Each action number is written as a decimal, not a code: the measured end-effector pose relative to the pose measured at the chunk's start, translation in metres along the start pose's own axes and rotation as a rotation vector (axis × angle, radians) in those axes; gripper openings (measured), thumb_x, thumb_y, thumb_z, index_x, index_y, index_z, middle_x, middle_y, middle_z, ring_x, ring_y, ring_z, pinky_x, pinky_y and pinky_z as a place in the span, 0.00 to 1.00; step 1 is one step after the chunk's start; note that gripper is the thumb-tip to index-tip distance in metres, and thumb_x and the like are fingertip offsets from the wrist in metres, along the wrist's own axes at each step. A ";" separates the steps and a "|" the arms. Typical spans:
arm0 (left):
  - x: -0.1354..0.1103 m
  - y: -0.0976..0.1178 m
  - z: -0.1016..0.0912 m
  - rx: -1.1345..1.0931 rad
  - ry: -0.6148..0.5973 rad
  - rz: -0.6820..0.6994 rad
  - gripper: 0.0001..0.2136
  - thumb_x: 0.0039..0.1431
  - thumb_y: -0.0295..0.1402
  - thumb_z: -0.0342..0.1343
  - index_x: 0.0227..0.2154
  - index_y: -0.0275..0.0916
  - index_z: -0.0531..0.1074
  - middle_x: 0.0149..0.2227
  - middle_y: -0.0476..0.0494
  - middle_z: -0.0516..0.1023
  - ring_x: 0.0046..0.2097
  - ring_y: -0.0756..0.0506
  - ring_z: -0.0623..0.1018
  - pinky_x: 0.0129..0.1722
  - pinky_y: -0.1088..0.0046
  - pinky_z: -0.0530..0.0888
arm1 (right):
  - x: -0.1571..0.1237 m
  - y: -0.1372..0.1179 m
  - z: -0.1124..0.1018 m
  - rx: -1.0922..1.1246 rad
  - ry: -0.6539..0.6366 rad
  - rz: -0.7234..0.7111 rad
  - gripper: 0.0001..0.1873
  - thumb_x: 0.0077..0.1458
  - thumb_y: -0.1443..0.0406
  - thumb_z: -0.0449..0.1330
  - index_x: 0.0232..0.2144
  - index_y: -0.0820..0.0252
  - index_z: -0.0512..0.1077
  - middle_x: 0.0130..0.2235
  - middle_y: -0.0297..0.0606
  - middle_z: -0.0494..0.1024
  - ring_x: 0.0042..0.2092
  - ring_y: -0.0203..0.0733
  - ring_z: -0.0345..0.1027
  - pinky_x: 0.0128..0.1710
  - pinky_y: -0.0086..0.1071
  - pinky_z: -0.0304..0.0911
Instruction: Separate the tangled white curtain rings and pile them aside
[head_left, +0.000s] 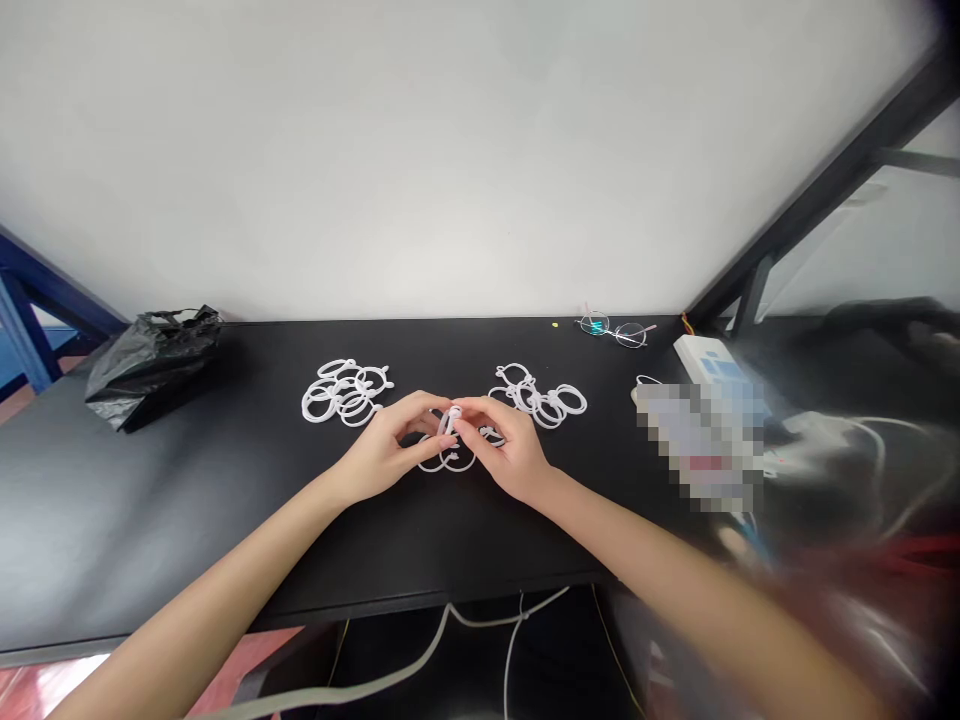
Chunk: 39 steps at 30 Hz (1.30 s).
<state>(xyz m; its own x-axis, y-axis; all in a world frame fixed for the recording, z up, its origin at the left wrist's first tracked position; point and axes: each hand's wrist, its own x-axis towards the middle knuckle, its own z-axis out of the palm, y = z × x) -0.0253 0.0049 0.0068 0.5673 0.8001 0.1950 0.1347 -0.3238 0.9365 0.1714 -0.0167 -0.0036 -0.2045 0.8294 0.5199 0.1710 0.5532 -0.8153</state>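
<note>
My left hand (401, 440) and my right hand (502, 440) meet at the middle of the black table, their fingers closed on a white ring (444, 424) held between them. Its far part is hidden behind my fingertips. Just under the hands lie more white rings (457, 466), partly covered. To the left is a pile of white rings (322, 404) with small knobs or eyelets on them. A second pile of similar rings (551, 408) lies beyond my right hand.
A black plastic bag (154, 365) stands at the left. Eyeglasses (630, 335) lie near the wall at the back right. A white box (709, 360) and a blurred-out object (694, 440) sit on the right. Pale cables (420, 660) hang below the table's front edge (405, 600).
</note>
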 end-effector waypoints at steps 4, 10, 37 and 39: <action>-0.001 0.000 0.000 0.098 -0.004 0.042 0.15 0.63 0.36 0.57 0.52 0.43 0.71 0.47 0.42 0.72 0.42 0.47 0.76 0.44 0.67 0.77 | 0.001 0.000 0.001 -0.009 0.037 0.029 0.05 0.60 0.65 0.59 0.39 0.57 0.74 0.37 0.37 0.79 0.36 0.38 0.77 0.39 0.32 0.73; -0.002 0.000 -0.001 0.155 0.004 0.048 0.17 0.62 0.36 0.58 0.53 0.44 0.71 0.47 0.42 0.72 0.41 0.47 0.75 0.44 0.67 0.77 | 0.002 0.000 0.000 -0.016 0.054 0.011 0.04 0.60 0.65 0.60 0.35 0.58 0.75 0.33 0.36 0.79 0.34 0.38 0.75 0.36 0.31 0.72; -0.001 0.005 -0.002 0.286 0.020 0.078 0.14 0.64 0.38 0.56 0.51 0.41 0.71 0.43 0.41 0.74 0.41 0.46 0.75 0.43 0.69 0.75 | 0.001 0.004 0.001 0.018 0.048 0.033 0.05 0.60 0.64 0.60 0.36 0.58 0.76 0.34 0.38 0.79 0.35 0.39 0.75 0.36 0.33 0.72; 0.000 0.005 -0.001 0.313 0.032 0.094 0.14 0.65 0.38 0.54 0.52 0.41 0.70 0.44 0.40 0.74 0.43 0.45 0.75 0.45 0.67 0.74 | 0.001 0.004 0.001 0.059 0.060 0.059 0.08 0.59 0.63 0.61 0.41 0.57 0.75 0.36 0.38 0.80 0.37 0.40 0.76 0.39 0.34 0.74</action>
<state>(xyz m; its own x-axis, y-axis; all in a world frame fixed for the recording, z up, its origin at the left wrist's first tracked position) -0.0259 0.0036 0.0118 0.5638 0.7734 0.2899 0.3288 -0.5322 0.7802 0.1706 -0.0137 -0.0069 -0.1370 0.8645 0.4836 0.1234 0.4993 -0.8576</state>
